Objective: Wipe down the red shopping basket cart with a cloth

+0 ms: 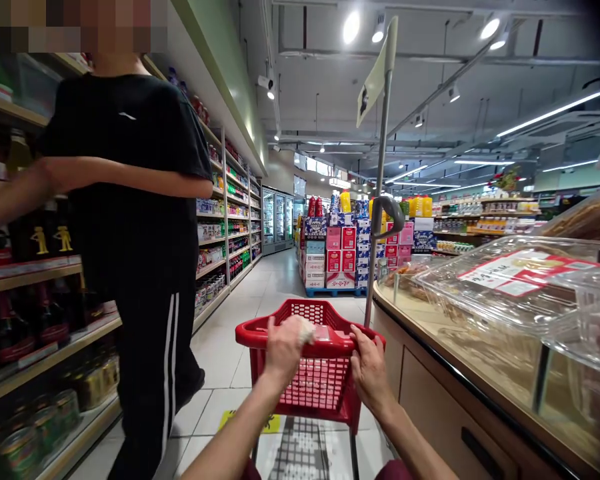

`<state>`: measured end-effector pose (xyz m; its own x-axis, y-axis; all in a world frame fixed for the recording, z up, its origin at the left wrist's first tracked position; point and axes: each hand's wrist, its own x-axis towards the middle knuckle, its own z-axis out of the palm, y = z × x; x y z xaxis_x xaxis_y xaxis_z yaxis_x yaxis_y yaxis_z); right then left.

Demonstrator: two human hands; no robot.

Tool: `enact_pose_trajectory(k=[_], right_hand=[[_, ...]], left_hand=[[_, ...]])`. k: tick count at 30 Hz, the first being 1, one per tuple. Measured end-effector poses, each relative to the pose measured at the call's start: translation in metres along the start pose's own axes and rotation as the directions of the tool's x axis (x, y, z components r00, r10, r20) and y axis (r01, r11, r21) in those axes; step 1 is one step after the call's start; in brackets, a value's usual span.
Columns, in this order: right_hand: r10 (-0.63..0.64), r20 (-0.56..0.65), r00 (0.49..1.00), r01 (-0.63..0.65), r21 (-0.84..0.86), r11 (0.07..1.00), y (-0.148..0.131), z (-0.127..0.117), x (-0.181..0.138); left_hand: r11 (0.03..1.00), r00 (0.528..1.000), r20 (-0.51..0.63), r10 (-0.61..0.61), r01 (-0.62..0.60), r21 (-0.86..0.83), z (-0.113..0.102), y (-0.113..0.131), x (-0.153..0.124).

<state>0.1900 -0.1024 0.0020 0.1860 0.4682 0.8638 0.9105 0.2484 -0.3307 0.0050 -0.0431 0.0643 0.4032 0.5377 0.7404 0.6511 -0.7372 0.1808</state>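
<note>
A red plastic shopping cart (310, 310) with a lattice basket stands in front of me. My left hand (283, 347) is closed at the left part of its handle bar, slightly blurred. A crumpled white wad (306, 330), like tissue or cloth, shows at its fingers. On the right end of the bar, my right hand (369, 367) is curled with its fingers over the top, gripping it. Between the hands, a clear cover with a pale label (323, 333) sits on the bar. The basket's contents are mostly hidden behind the handle and lattice.
A person (135, 247) in black stands close on the left, beside shelves of bottles and cans (45, 320). A counter (460, 380) with clear food boxes (510, 273) runs along the right. Ahead, stacked drink cartons (340, 250) stand beyond a metal pole (380, 160) in the aisle.
</note>
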Motion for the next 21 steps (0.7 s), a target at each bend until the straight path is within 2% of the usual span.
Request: enact_pose_trajectory(k=[2, 4, 6, 8, 10, 11, 13, 15, 17, 19, 21], right_hand=[[-0.018, 0.001, 1.0, 0.018, 0.002, 1.0, 0.001, 0.0, -0.001], [-0.049, 0.008, 0.999, 0.049, 0.001, 0.999, 0.004, -0.001, -0.002], [-0.065, 0.016, 0.998, 0.065, 0.003, 0.998, 0.006, -0.002, -0.002], [-0.059, 0.019, 0.998, 0.059, 0.01, 0.998, 0.004, -0.001, -0.002], [-0.03, 0.005, 1.0, 0.03, 0.022, 0.999, 0.0, 0.001, -0.001], [-0.017, -0.003, 1.0, 0.017, 0.029, 0.999, -0.001, 0.002, -0.001], [-0.01, -0.003, 1.0, 0.01, 0.042, 0.999, -0.002, 0.005, -0.002], [-0.021, 0.003, 1.0, 0.021, 0.047, 0.999, 0.001, 0.005, -0.003], [-0.035, 0.003, 0.999, 0.034, 0.041, 0.999, 0.006, 0.004, -0.004], [-0.039, 0.006, 0.999, 0.039, 0.03, 0.999, 0.01, 0.003, -0.005], [-0.028, 0.019, 0.999, 0.027, 0.033, 0.999, 0.008, 0.002, -0.005]], left_hand=[[0.984, 0.982, 0.059, 0.177, -0.175, -0.038, 0.013, 0.021, 0.001], [0.961, 0.957, 0.1, 0.274, -0.269, -0.062, 0.019, 0.029, 0.001], [0.97, 0.965, 0.109, 0.239, -0.234, -0.062, 0.01, 0.017, 0.0], [0.994, 0.988, 0.109, 0.105, -0.099, -0.053, -0.008, -0.003, 0.001], [0.998, 0.99, 0.141, -0.006, 0.014, -0.055, -0.021, -0.011, 0.003], [0.998, 0.986, 0.168, -0.003, 0.014, -0.065, -0.023, -0.007, 0.005], [0.994, 0.974, 0.208, 0.086, -0.068, -0.09, -0.013, 0.014, 0.007], [0.986, 0.969, 0.198, 0.149, -0.13, -0.106, 0.004, 0.039, 0.007], [0.979, 0.967, 0.171, 0.191, -0.174, -0.11, 0.014, 0.048, 0.006], [0.976, 0.969, 0.144, 0.2, -0.184, -0.113, 0.01, 0.034, 0.002], [0.986, 0.983, 0.117, 0.14, -0.128, -0.102, -0.005, 0.006, -0.002]])
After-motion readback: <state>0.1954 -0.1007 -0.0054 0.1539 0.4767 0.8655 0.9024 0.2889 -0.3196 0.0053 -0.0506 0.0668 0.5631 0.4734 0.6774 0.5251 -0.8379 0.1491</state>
